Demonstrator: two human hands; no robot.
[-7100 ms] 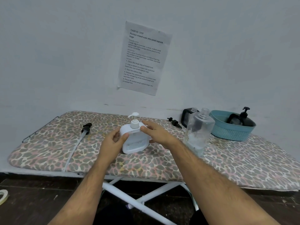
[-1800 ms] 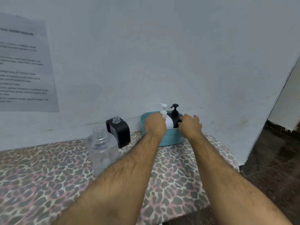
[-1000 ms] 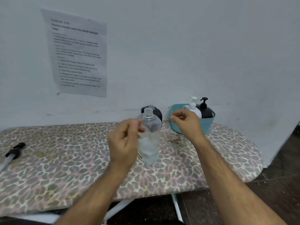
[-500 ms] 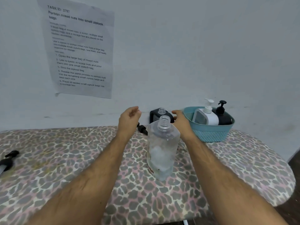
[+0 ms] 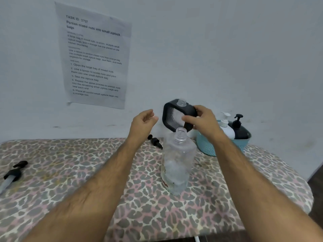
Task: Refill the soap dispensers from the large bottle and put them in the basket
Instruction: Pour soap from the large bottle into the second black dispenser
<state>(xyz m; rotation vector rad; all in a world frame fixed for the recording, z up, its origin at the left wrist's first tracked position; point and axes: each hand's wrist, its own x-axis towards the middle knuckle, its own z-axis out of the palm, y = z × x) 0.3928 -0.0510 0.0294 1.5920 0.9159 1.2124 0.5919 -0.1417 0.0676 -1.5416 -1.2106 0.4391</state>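
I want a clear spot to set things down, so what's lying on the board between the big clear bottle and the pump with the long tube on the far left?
Head view: only bare leopard-print cover between the large clear bottle and the long-tube pump.

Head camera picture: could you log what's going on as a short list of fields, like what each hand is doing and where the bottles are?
Right hand: holds the black-framed dispenser tilted in the air, no pump on its neck
Left hand: loosely curled, holding nothing
Large bottle: upright on the ironing board, cap off
Basket: teal, holds a white dispenser and a black dispenser, pumps fitted
Loose small pump: lying behind the large bottle
Long-tubed pump: far left on the board
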